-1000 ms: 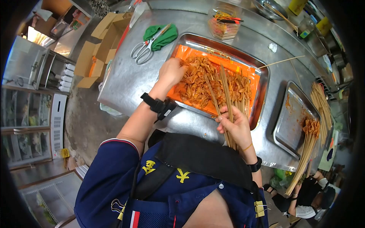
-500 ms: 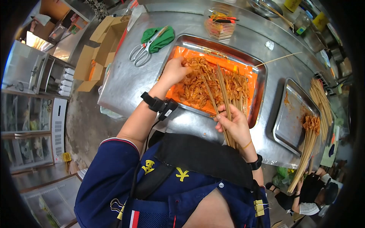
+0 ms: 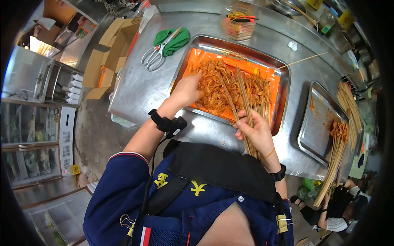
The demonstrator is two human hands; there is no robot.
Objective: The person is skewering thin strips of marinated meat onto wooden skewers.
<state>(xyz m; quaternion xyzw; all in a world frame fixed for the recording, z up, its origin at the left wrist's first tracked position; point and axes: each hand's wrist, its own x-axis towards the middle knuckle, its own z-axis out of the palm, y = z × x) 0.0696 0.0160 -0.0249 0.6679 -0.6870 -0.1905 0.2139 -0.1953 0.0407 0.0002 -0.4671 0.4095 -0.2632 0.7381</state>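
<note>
Nearest me, the person's right hand (image 3: 257, 133) is closed round a few skewers (image 3: 245, 100), thumb against fingers, their upper ends slanting over the food. The left hand (image 3: 187, 91), well apart from it, has its fingers down in the left edge of the food (image 3: 213, 92), and I can't tell whether they pinch a piece. That food, reddish sauced slices, lies heaped on an orange sheet (image 3: 197, 54) in the big tray (image 3: 280, 119), with more sticks poking out at its right side. A lone stick (image 3: 305, 59) leans out over the far right rim. Left of the tray, on the steel table (image 3: 131, 90), scissors (image 3: 154, 57) lie partly on a green cloth (image 3: 176, 44). To the right, a smaller tray (image 3: 316, 135) bears a loaded bundle (image 3: 333, 168), its sticks jutting past the near edge, and bare sticks (image 3: 349, 110) lie just beyond. Behind the big tray stands a clear tub (image 3: 238, 26); off to the left, an open carton (image 3: 121, 45); low at the right, a co-worker (image 3: 340, 207).
</note>
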